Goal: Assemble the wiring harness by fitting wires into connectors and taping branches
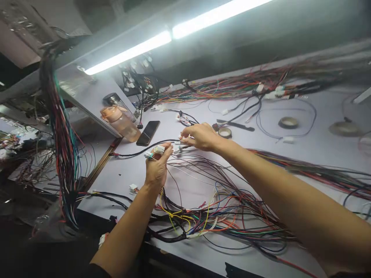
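Note:
My left hand (pixel 157 168) is closed around white plastic connectors (pixel 159 149) near the middle of the table. A connector with a teal part (pixel 148 155) juts out at its left side. To the right and slightly farther off, my right hand (pixel 203 136) pinches thin wires (pixel 185 137) whose ends are partly hidden by the fingers. White connectors (pixel 176 150) on dark leads lie between the two hands. Thin dark wires (pixel 199 164) run from there toward the big loose wire bundle (pixel 232 216) under my forearms.
A phone (pixel 148 133) and a water bottle (pixel 123 123) are at the back left. Tape rolls (pixel 288 122) and a black-handled blade (pixel 236 125) lie at the right. Wire bundles (pixel 208 90) line the back; a thick harness (pixel 59 131) hangs at left beneath a lamp (pixel 130 52).

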Available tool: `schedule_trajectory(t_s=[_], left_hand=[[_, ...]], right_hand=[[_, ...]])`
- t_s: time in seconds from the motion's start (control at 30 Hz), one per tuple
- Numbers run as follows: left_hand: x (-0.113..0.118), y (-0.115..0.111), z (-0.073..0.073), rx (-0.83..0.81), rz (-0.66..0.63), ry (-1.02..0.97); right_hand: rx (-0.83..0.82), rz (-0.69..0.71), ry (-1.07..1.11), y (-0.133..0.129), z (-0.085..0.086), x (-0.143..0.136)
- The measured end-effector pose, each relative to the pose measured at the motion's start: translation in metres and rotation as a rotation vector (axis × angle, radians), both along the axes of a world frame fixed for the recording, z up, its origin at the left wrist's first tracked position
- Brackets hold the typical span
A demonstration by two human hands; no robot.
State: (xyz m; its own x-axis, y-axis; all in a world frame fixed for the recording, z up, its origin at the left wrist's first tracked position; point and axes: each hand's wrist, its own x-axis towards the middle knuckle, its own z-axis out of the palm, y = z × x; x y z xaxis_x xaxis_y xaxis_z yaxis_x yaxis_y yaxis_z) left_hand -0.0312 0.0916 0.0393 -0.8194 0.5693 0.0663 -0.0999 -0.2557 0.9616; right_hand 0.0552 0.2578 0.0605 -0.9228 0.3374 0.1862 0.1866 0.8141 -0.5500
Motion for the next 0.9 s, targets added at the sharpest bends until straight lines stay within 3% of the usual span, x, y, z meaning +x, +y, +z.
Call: schedule_trajectory(t_s=[0.13, 0.23, 0.4, 0.5, 0.63, 0.8, 0.9], left_hand=[[0.008, -0.009, 0.013, 0.041, -0.109, 0.055], [0.009, -0.019, 0.019, 0.073, -0.209, 0.205], [0.008, -0.043, 0.026, 0.041, -0.337, 0.348], [0.009, -0.057, 0.026, 0.037, -0.375, 0.411], [0.013, -0.068, 0.02, -0.007, -0.431, 0.52], [0.016, -0.071, 0.016, 0.008, -0.345, 0.617], [0.019, -0.071, 0.016, 0.032, -0.325, 0.623]], right_hand=[[-0.147, 0.062, 0.114, -0.044, 0.023, 0.019], [-0.267, 0.061, 0.23, -0.076, 0.022, 0.027], [-0.659, 0.104, 0.313, -0.106, 0.015, 0.032], [-0.718, 0.086, 0.339, -0.118, 0.016, 0.035], [-0.556, 0.058, 0.375, -0.136, 0.02, 0.038], [-0.131, -0.036, 0.392, -0.154, 0.023, 0.044], [-0.004, -0.034, 0.386, -0.163, 0.023, 0.049]])
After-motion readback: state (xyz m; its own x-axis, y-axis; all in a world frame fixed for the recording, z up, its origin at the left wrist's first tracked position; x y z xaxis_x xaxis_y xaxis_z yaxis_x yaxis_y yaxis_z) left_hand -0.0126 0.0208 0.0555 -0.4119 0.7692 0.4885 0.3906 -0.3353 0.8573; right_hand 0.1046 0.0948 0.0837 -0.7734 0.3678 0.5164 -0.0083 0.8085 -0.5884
